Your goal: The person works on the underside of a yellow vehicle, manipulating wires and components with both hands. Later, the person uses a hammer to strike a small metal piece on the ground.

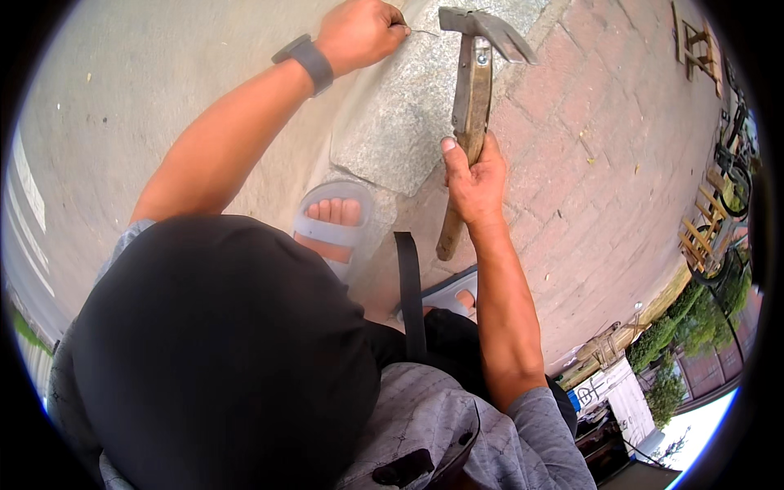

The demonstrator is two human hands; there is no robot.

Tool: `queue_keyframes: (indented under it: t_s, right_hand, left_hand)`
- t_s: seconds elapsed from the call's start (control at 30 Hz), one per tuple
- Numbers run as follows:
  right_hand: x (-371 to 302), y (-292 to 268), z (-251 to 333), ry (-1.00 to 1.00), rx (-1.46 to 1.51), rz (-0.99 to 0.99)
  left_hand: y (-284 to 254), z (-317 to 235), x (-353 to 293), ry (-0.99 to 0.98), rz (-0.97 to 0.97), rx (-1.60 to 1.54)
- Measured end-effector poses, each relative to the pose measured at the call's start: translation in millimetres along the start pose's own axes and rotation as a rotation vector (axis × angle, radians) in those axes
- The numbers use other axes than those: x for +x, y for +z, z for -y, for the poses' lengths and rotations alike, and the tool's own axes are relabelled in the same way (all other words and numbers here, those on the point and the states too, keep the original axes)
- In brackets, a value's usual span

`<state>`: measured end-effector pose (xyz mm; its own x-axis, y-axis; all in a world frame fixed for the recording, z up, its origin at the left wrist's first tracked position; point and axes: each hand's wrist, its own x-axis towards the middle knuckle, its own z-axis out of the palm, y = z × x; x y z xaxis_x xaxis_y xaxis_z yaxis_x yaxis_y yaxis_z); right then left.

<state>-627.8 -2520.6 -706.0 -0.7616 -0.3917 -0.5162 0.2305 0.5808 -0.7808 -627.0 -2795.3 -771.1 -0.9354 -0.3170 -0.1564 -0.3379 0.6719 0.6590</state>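
My right hand [478,181] is wrapped round the wooden handle of a claw hammer [474,90]. The hammer's metal head points away from me, above the granite kerb stone [396,122], with its claw toward the right. At the far edge of the view, my left hand [359,37] is closed in a pinch on a thin, dark piece of wire [425,33]. The wire's tip reaches over the pale stone, left of the hammer head. Whether it touches the stone I cannot tell.
My sandalled feet stand by the kerb, the left sandal [331,224] in fuller view. Reddish paving [588,163] spreads to the right, grey road [188,73] to the left. Wooden frames [698,49] and bicycles [735,171] stand far right. A black rounded shape hides the lower left.
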Motion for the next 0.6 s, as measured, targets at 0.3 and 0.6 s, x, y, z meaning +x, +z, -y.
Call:
queue_keyframes:
  t_s: [0.3,0.6]
  right_hand:
    - [-3.4,1.4,-13.4,-0.074,0.099,-0.018]
    - [-0.7,2.3,-7.4,-0.037,-0.097,-0.035]
  left_hand:
    - [1.4,2.4,1.3,0.027,-0.015,0.032]
    - [2.5,5.7,3.2,0.046,-0.014,0.032]
